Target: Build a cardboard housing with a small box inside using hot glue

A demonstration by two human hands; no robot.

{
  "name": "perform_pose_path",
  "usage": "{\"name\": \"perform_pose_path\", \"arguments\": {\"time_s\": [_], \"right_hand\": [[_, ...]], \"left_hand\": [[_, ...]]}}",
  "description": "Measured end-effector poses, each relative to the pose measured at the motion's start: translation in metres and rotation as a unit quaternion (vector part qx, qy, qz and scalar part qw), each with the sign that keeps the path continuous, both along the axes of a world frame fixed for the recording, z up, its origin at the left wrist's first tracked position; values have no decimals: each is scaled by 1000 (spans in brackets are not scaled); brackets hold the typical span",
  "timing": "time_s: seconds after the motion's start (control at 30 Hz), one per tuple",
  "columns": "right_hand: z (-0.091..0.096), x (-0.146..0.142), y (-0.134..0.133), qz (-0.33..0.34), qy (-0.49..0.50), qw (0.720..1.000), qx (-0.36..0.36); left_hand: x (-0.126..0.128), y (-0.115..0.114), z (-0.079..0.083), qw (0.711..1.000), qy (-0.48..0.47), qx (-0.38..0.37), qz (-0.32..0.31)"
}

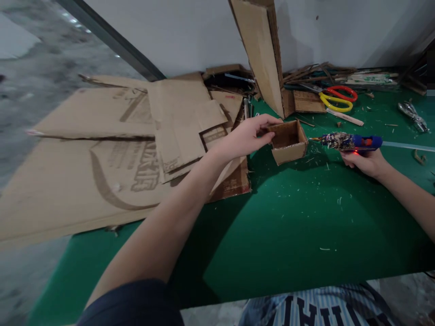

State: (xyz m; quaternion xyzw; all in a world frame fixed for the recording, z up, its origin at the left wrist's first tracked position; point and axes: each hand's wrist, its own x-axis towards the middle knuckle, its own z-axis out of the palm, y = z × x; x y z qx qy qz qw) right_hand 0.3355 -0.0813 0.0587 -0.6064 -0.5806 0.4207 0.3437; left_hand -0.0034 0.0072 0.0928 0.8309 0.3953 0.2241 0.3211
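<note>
My left hand (253,134) pinches the left side of a small cardboard box (290,153), thumb on the near side and fingers behind. The box is open at the top and held over the green table. In my right hand (369,162) is a blue glue gun (360,142) with a red light glowing and a clear glue stick (408,146) coming out of its back. Its nozzle points left, close to the right edge of the box; whether it touches, I cannot tell. Dried glue strings cling to the front of the gun.
Flat cardboard sheets (125,167) cover the table's left part. Behind the box stands an upright cardboard piece (263,50). Scissors (336,102) with red and yellow handles, a white cutter-like tool (345,117) and a clear plastic-wrapped item (413,117) lie at the back right. Glue scraps dot the green table (288,235).
</note>
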Motion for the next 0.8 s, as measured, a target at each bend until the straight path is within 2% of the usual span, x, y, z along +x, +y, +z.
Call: {"name": "perform_pose_path", "arguments": {"time_s": [0.1, 0.3, 0.8], "right_hand": [[-2, 1, 0, 10, -1, 1000, -1], [-2, 0, 0, 20, -5, 999, 43], [3, -3, -2, 16, -8, 999, 32]], "left_hand": [[1, 1, -2, 1000, -15, -3, -10], [1, 3, -3, 1000, 4, 4, 9], [3, 0, -2, 1000, -4, 9, 11]]}}
